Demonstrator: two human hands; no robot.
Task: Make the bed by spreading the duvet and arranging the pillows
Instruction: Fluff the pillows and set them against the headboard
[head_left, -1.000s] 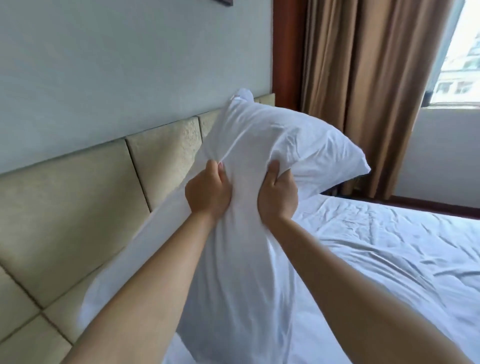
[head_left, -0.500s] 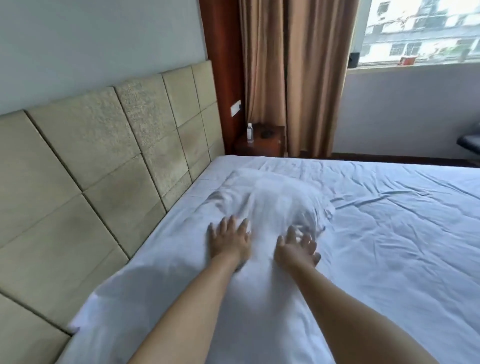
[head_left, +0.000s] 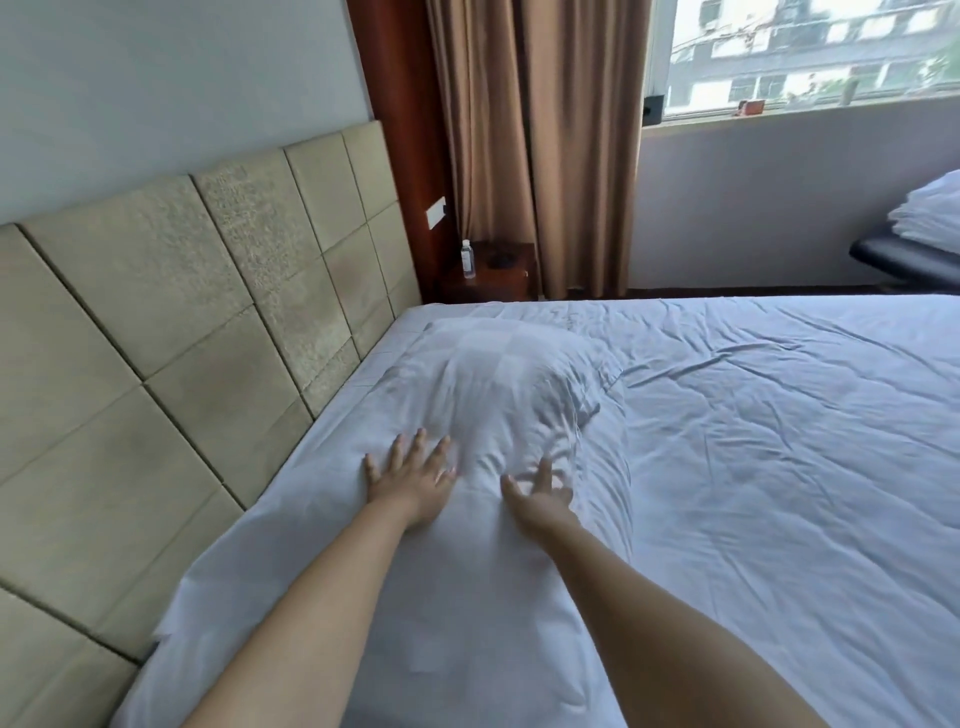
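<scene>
Beside a padded headboard (head_left: 171, 322), left hand (head_left: 413, 480) and right hand (head_left: 540, 496) press flat, fingers spread, on a pillow (head_left: 488, 415); uneven pressure could skew it across the duvet (head_left: 779, 441).

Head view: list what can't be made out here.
- Pillow: its far half is blurred, so the exact edges are unclear.
- Right hand: fingers are motion-blurred; contact with the pillow is uncertain.
- Bottle on the nightstand: too small to read a label.
- Folded white bedding: cut off by the right edge.
- Duvet: the foot of the bed is out of frame.
</scene>
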